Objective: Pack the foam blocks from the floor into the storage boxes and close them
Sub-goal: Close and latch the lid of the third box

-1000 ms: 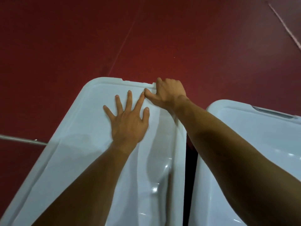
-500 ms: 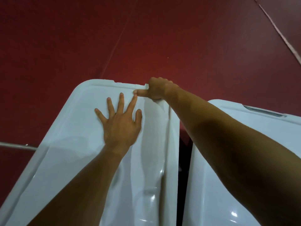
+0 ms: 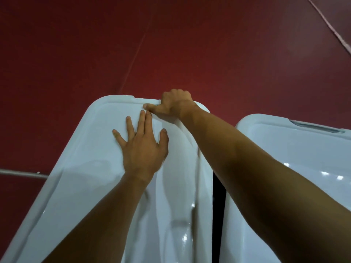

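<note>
Two white storage boxes stand side by side on the dark red floor, both with their lids on. My left hand lies flat with spread fingers on the left box's lid, near its far end. My right hand grips the far edge of that same lid, fingers curled over the rim and thumb lying along the top. The right box's lid is untouched; my right forearm passes over its near left corner. No foam blocks are visible.
A narrow dark gap separates the two boxes. A thin grey bar lies on the floor at the left. A pale line crosses the floor at the top right. A handle slot shows on the right lid's far edge.
My right hand has slid slightly along the far rim and its thumb now lies flatter on the lid. My left hand stays pressed flat in the same spot.
</note>
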{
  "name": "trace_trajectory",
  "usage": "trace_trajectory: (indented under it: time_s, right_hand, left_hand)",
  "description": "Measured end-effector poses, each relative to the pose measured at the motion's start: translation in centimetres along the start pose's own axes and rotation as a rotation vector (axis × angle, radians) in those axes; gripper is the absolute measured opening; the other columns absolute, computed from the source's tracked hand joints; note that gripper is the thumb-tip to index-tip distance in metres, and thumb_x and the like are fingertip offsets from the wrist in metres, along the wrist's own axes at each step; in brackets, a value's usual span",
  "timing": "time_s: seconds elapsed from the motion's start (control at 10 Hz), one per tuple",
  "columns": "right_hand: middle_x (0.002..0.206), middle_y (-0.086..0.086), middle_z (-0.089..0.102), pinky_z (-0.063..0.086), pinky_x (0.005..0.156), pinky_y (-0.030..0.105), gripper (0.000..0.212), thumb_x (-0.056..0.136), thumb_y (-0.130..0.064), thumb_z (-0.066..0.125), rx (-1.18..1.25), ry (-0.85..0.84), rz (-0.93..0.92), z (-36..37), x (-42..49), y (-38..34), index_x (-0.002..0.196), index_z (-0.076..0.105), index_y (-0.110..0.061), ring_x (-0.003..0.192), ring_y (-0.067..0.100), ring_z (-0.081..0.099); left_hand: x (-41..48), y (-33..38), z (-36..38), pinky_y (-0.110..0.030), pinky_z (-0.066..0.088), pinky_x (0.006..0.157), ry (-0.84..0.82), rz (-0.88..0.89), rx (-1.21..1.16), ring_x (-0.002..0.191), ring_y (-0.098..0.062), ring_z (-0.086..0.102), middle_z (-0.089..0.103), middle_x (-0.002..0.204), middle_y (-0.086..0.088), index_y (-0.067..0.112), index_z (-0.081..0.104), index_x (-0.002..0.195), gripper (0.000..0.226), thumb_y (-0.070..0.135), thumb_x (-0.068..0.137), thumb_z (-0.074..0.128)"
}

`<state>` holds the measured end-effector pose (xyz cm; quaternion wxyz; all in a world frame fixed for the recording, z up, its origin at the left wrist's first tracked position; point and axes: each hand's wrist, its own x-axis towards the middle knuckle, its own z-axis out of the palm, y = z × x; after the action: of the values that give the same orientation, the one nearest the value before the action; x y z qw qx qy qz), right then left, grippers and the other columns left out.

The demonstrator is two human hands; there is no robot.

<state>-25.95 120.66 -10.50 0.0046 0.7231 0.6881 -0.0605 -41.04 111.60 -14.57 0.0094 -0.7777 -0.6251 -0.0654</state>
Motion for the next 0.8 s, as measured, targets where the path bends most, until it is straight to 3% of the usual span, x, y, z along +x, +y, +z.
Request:
trace_trajectory:
  time_s: [0.2,0.3,0.4,0.5,0.7,0.8]
  right_hand:
    - [0.081,0.0,0.066,0.048,0.083,0.038,0.09,0.077,-0.094,0.027,0.103,-0.155,0.014,-0.4,1.1,0.3,0.091,0.066,-0.014,0.082,0.024,0.064]
    - [0.09,-0.001,0.066,0.049,0.089,0.04,0.083,0.077,-0.092,0.035,0.166,-0.093,0.034,-0.2,0.9,0.3,0.097,0.064,-0.016,0.097,0.026,0.067]
    - [0.105,-0.002,0.063,0.05,0.079,0.035,0.079,0.079,-0.086,0.047,0.225,0.15,0.013,1.0,0.0,0.2,0.122,0.046,-0.02,0.09,0.02,0.065]
    - [0.093,-0.005,0.064,0.056,0.075,0.037,0.063,0.087,-0.077,0.047,0.194,0.338,-0.074,1.9,-0.5,-0.2,0.116,0.041,-0.022,0.072,0.014,0.061]
    - [0.096,-0.004,0.068,0.046,0.069,0.03,0.052,0.097,-0.065,0.04,0.115,0.38,-0.152,2.6,-0.2,-0.2,0.125,0.046,-0.021,0.071,0.015,0.058]
    - [0.091,-0.007,0.064,0.041,0.068,0.028,0.048,0.098,-0.065,0.038,0.113,0.364,-0.153,2.4,-0.1,-0.2,0.115,0.058,-0.024,0.072,0.013,0.054]
  left_hand:
    - [0.4,-0.1,0.1,-0.07,0.007,0.116,-0.011,-0.003,0.011,0.154,-0.032,0.005,0.014,0.167,0.002,0.027,0.006,0.161,0.082,0.073,0.093,0.005]
    - [0.4,-0.2,0.3,-0.07,0.006,0.116,-0.01,0.002,0.02,0.155,-0.032,0.004,0.012,0.168,0.002,0.027,0.006,0.161,0.082,0.073,0.094,0.006]
    - [0.4,-0.4,0.2,-0.07,0.007,0.116,-0.007,0.0,0.013,0.155,-0.032,0.004,0.012,0.168,0.002,0.027,0.006,0.161,0.083,0.073,0.093,0.006]
    - [0.4,-0.5,0.2,-0.069,0.007,0.116,-0.014,-0.001,0.034,0.155,-0.032,0.003,0.01,0.168,0.002,0.027,0.005,0.161,0.083,0.073,0.091,0.006]
    - [0.5,-0.3,0.1,-0.069,0.009,0.116,-0.018,-0.003,0.037,0.154,-0.032,0.004,0.011,0.168,0.002,0.028,0.006,0.161,0.084,0.073,0.091,0.007]
    - [0.6,-0.3,0.1,-0.069,0.008,0.117,-0.023,-0.001,0.05,0.155,-0.031,0.004,0.01,0.168,0.002,0.028,0.006,0.161,0.084,0.073,0.091,0.007]
